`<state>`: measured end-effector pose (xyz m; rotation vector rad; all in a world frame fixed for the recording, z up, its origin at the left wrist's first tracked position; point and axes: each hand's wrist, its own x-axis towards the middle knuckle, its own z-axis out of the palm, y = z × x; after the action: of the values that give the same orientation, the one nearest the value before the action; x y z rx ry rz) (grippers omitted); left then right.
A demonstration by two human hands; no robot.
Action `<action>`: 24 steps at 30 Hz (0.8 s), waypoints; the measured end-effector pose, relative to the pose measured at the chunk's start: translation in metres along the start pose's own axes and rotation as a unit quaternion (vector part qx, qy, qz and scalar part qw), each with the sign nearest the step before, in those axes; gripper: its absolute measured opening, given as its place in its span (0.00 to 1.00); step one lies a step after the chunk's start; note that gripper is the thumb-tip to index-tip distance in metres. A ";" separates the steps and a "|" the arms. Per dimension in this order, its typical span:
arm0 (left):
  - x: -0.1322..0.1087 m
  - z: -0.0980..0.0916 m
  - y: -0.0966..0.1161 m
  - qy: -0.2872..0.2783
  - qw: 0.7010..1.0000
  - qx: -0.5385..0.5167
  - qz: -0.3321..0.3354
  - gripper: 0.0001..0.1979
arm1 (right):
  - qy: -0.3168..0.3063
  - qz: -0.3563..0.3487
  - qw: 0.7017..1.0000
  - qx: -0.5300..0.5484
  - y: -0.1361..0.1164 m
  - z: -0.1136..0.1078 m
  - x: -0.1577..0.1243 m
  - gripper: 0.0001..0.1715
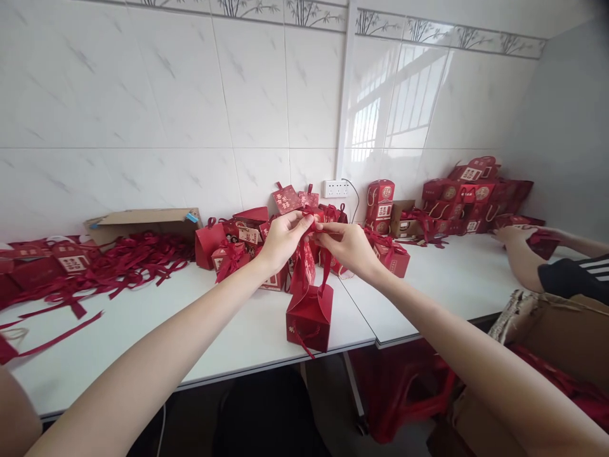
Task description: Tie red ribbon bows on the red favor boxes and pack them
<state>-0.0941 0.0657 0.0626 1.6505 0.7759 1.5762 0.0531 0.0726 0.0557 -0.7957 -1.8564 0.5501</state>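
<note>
A small red gift box (309,320) stands near the front edge of the white table (228,346). A red ribbon (325,270) rises from its top to my hands. My left hand (284,239) pinches the ribbon's upper end above the box. My right hand (346,245) pinches the same ribbon beside it, fingertips almost touching the left hand's. Both hands are held up over the box, fingers closed on the ribbon.
Loose red ribbons (118,260) spread over the left of the table before a flat cardboard box (143,222). Several red boxes (238,244) cluster behind my hands, more stacked at right (471,193). Another person's arm (533,257) rests on the right table. A wall socket (335,188).
</note>
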 end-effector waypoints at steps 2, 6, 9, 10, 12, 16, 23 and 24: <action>0.000 -0.001 0.000 0.005 1.000 -0.010 0.002 0.16 | -0.020 0.045 0.987 0.151 0.001 -0.001 0.002 0.12; -0.004 0.000 -0.002 0.035 0.994 -0.094 -0.030 0.14 | 0.049 0.135 0.927 0.347 0.002 -0.002 0.007 0.12; -0.009 -0.002 -0.006 0.107 0.980 -0.160 -0.058 0.10 | 0.110 0.157 0.916 0.352 0.005 -0.004 0.007 0.03; -0.012 -0.003 -0.008 0.136 0.974 -0.172 -0.064 0.08 | 0.120 0.165 0.914 0.350 0.007 -0.006 0.005 0.01; -0.018 -0.009 -0.013 0.189 0.960 -0.191 -0.076 0.05 | 0.139 0.191 0.906 0.352 0.013 -0.010 -0.001 0.02; -0.035 -0.029 -0.022 0.272 0.934 -0.208 -0.102 0.02 | 0.165 0.257 0.885 0.351 0.029 -0.024 -0.024 0.04; -0.068 -0.073 -0.041 0.346 0.915 -0.120 -0.168 0.04 | 0.127 0.354 0.891 0.255 0.055 -0.057 -0.071 0.08; -0.073 -0.079 -0.044 0.341 0.919 -0.086 -0.178 0.04 | 0.119 0.371 0.888 0.243 0.058 -0.062 -0.076 0.08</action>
<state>-0.1763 0.0378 -0.0153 0.7496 1.1673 1.8850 0.1480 0.0572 -0.0062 -1.1512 -1.0623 1.2773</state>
